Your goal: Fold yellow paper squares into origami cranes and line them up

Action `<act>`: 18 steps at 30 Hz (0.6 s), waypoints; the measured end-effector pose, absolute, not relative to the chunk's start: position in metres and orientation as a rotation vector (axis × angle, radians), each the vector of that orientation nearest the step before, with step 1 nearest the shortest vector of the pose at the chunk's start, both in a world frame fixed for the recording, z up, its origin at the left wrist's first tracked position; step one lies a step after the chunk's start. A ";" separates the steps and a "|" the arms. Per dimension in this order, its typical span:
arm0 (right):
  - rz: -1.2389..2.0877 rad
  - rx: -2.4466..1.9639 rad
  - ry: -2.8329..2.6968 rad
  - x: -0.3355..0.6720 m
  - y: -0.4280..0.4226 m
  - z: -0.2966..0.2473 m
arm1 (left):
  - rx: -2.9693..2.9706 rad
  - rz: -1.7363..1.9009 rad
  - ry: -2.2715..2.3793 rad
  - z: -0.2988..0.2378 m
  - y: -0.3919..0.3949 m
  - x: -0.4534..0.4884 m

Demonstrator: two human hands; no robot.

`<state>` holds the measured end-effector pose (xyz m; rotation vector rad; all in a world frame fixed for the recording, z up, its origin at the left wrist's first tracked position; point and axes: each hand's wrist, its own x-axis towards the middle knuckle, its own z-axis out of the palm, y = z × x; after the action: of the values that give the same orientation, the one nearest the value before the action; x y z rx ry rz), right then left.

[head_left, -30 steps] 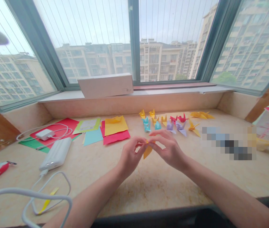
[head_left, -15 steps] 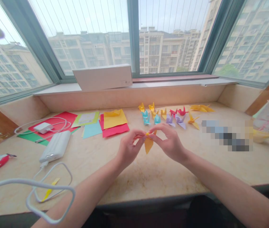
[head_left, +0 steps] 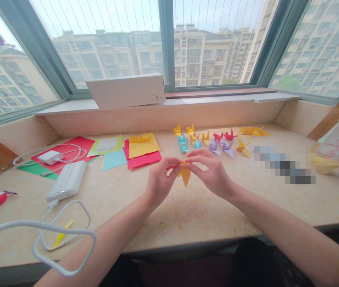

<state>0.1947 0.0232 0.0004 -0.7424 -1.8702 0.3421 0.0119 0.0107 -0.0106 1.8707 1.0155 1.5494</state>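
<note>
The pointed yellow paper fold (head_left: 186, 179), pinched by the bare left hand (head_left: 161, 178) and bare right hand (head_left: 211, 172) over the marbled beige counter (head_left: 187, 223), could tear or crease askew if the two grips pull unevenly.

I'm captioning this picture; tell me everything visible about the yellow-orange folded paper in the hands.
The folded paper is yellow-orange and looks thin, with pointed flaps; the largest tapers toward the person. The left hand and right hand pinch its far end, partly hiding it, nearer the person than the paper birds. Whether it touches the counter is unclear.
</note>
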 end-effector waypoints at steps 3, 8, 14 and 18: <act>0.369 -0.726 -1.875 0.195 0.023 0.000 | 1.874 1.527 1.003 -0.009 0.010 0.012; 0.414 -0.723 -1.849 0.194 0.022 0.002 | 1.889 1.492 0.970 -0.008 0.011 0.012; 0.441 -0.733 -1.829 0.193 0.021 0.002 | 1.809 1.475 0.922 -0.014 0.012 0.012; 0.469 -0.735 -1.827 0.193 0.021 0.004 | 1.780 1.464 0.893 -0.013 0.011 0.013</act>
<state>0.1930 0.0211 0.0036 -0.7352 -1.8272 0.4685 0.0135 0.0107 -0.0125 1.7800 0.8932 1.4637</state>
